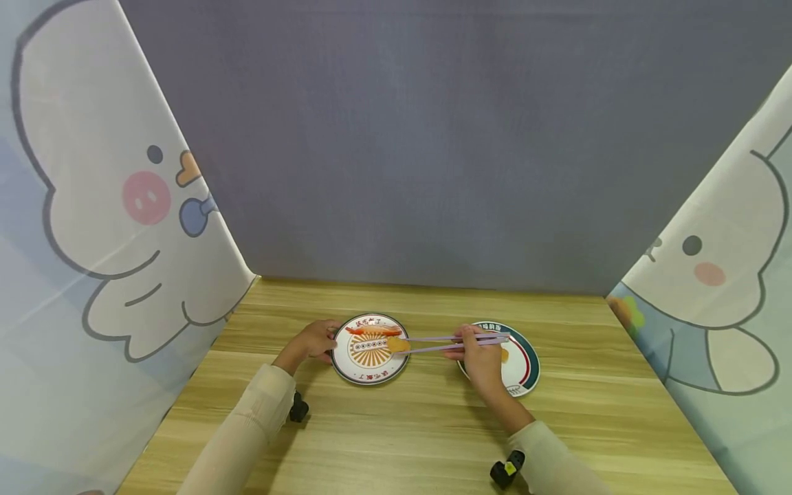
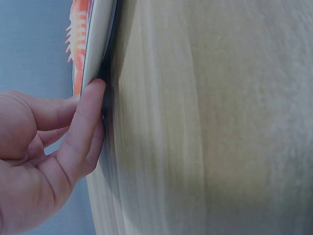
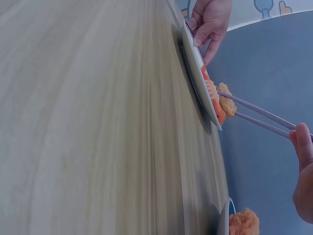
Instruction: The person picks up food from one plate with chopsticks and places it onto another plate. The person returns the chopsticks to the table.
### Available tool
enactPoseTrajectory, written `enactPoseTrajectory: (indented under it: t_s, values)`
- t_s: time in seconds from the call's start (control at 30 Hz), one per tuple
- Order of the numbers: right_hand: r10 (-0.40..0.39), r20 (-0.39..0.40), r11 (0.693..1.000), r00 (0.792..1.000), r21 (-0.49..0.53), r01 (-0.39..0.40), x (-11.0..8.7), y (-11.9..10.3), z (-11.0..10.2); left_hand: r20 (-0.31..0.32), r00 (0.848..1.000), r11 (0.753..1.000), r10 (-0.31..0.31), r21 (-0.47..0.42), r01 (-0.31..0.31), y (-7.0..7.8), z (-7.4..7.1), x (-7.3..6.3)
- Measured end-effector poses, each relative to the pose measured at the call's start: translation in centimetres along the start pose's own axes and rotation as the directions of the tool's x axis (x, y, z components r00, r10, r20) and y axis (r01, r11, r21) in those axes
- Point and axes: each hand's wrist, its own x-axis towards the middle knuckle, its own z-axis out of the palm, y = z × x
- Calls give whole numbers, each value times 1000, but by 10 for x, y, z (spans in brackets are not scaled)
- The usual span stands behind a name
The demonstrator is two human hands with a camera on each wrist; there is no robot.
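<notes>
My left hand (image 1: 314,339) pinches the left rim of a white plate (image 1: 348,366) with an orange sunburst print; in the left wrist view its fingers (image 2: 83,122) are at the plate's edge. An orange-red shrimp (image 1: 373,331) lies across the far part of this plate. My right hand (image 1: 481,361) holds a pair of pale purple chopsticks (image 3: 259,111) that point left. Their tips grip a golden fried nugget (image 1: 397,345) over the right side of the plate, and in the right wrist view it overlaps the shrimp.
Under my right hand stands a second white plate (image 1: 531,375) with a dark green and red border, partly hidden by that hand. Another fried nugget (image 3: 244,223) lies on it. The wooden table (image 1: 383,440) meets a grey backdrop (image 1: 402,151) and cartoon-printed side walls.
</notes>
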Motion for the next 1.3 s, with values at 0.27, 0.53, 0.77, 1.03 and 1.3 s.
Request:
enactPoseTrajectory:
  t_s: [0.27,0.53,0.77,1.03,1.3]
  values:
    - [27,-5,1000,1000,-5,-27,1,-2,-12,1,1000,1000,7,9,-7,-1,0,0]
    - [54,-30,998,998,45,-52,0,-6,-25,4,1000,1000,4,10,-4,-1,0,-1]
    - [54,-39,997,998,64,-52,-2,-11,-41,6,1000,1000,-9,4,9,-2,0,1]
    - [69,-87,995,994,81,-62,0,-12,-58,10,1000,1000,-14,1,14,-2,0,2]
    - [90,-93,995,992,54,-86,-1,-18,-77,9,1000,1000,-13,11,13,0,0,2]
